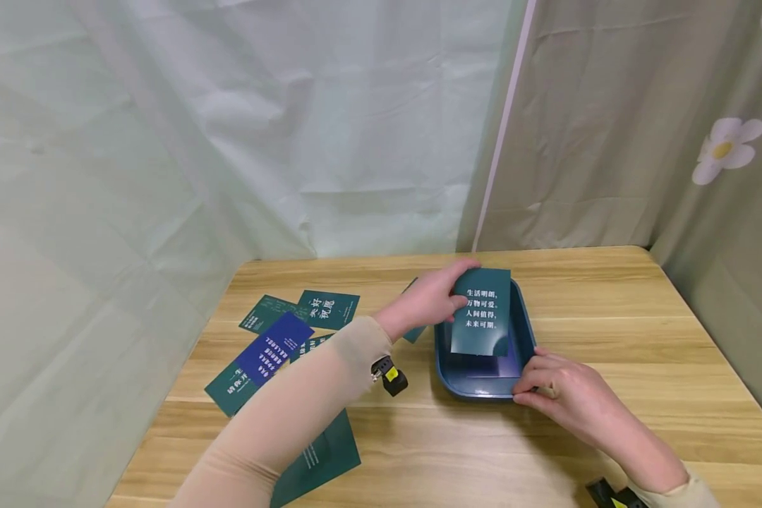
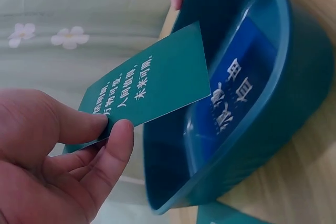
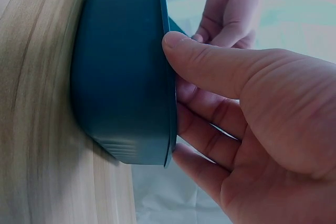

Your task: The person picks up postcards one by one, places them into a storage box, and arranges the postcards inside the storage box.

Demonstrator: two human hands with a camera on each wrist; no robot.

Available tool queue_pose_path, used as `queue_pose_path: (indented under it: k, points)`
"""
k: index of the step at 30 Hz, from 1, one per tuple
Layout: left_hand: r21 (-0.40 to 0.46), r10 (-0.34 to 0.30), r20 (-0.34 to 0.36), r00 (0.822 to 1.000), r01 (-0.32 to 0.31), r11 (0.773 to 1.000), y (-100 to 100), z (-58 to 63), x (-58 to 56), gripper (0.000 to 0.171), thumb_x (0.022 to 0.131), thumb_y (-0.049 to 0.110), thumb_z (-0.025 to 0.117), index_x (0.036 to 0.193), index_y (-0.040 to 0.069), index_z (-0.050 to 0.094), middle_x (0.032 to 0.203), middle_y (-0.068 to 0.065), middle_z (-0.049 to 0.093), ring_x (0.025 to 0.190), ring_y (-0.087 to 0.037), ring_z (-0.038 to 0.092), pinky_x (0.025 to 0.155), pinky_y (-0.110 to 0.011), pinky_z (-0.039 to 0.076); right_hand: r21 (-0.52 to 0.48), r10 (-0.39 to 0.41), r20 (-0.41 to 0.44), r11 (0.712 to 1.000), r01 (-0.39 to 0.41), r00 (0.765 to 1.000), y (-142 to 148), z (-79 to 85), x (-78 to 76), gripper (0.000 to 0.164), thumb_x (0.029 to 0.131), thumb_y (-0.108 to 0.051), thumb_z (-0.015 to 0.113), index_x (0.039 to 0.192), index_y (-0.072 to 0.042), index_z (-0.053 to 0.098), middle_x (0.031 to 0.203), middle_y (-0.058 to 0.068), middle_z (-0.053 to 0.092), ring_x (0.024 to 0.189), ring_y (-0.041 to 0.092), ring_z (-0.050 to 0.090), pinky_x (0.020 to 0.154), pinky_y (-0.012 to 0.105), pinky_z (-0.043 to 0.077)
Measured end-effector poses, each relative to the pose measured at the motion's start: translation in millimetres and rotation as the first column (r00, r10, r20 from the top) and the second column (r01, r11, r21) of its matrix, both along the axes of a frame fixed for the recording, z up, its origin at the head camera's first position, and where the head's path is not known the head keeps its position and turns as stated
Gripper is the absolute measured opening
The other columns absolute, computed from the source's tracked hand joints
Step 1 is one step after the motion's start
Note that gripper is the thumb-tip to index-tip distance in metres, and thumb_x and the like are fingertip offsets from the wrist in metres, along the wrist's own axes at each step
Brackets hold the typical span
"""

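Observation:
My left hand (image 1: pixel 427 302) pinches a dark green card (image 1: pixel 480 335) with white printed lines between thumb and fingers. The card is held tilted over a blue-green plastic tray (image 1: pixel 476 389). Inside the tray, the left wrist view shows a blue card (image 2: pixel 233 90) with white characters lying on the bottom. At the tray's near right corner my right hand (image 1: pixel 566 390) grips the rim. In the right wrist view its thumb (image 3: pixel 197 59) lies along the rim and the fingers curl at the same edge.
Several green cards and a blue card (image 1: pixel 276 347) lie overlapping left of the tray. Another green card (image 1: pixel 324 458) lies near the front, partly under the left forearm. One more card (image 1: pixel 414 334) pokes out beside the tray's left wall. Pale curtains (image 1: pixel 368 127) hang behind the wooden table (image 1: pixel 622 317).

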State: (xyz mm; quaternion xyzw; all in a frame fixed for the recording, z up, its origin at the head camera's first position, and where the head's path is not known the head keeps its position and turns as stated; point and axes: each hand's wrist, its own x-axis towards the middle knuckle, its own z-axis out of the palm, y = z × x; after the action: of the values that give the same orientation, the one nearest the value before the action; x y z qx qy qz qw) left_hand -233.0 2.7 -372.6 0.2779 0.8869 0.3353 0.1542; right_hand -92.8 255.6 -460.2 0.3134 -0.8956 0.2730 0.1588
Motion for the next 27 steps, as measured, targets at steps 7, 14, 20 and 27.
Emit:
queue_pose_path:
  k: [7, 14, 20, 27]
  points:
    - [-0.073, -0.003, 0.063, 0.998, 0.007, 0.997, 10.3, -13.1, 2.3, 0.07, 0.111, 0.008, 0.068, 0.171, 0.025, 0.038, 0.154, -0.013, 0.06, 0.082, -0.03, 0.08, 0.069, -0.027, 0.058, 0.018, -0.028, 0.038, 0.999, 0.027, 0.999, -1.8, 4.2, 1.7, 0.035, 0.077, -0.013, 0.102, 0.085, -0.039, 0.079, 0.093, -0.031, 0.064, 0.108, 0.025, 0.077, 0.103, 0.053, 0.059]
    - [-0.115, -0.009, 0.098, 0.995, 0.02, 0.993, 15.6, -23.6, 0.9, 0.072, 0.111, 0.007, 0.068, 0.172, 0.024, 0.035, 0.15, -0.014, 0.062, 0.081, -0.027, 0.08, 0.069, -0.026, 0.057, 0.014, -0.028, 0.055, 1.0, 0.027, 0.998, -2.6, 5.2, 1.4, 0.033, 0.078, -0.013, 0.101, 0.085, -0.038, 0.08, 0.093, -0.031, 0.065, 0.102, 0.017, 0.077, 0.11, 0.044, 0.055]
    - [-0.155, -0.008, 0.089, 0.996, 0.022, 0.988, 17.6, -30.0, -0.5, 0.071, 0.109, 0.005, 0.07, 0.171, 0.02, 0.038, 0.153, -0.015, 0.059, 0.074, -0.018, 0.078, 0.075, -0.023, 0.058, 0.017, -0.034, 0.063, 0.999, 0.033, 0.997, -3.2, 5.6, 1.6, 0.036, 0.077, -0.013, 0.102, 0.085, -0.039, 0.079, 0.092, -0.032, 0.064, 0.107, 0.022, 0.077, 0.103, 0.057, 0.058]
    - [-0.214, 0.007, 0.046, 0.999, 0.003, 0.977, 20.8, -35.5, -2.7, 0.066, 0.109, 0.006, 0.071, 0.168, 0.011, 0.041, 0.146, -0.019, 0.062, 0.068, -0.01, 0.075, 0.082, -0.021, 0.06, 0.014, -0.033, 0.06, 0.999, 0.032, 0.998, -3.7, 5.5, 1.5, 0.032, 0.077, -0.015, 0.102, 0.084, -0.038, 0.08, 0.092, -0.032, 0.064, 0.104, 0.019, 0.077, 0.104, 0.055, 0.057]
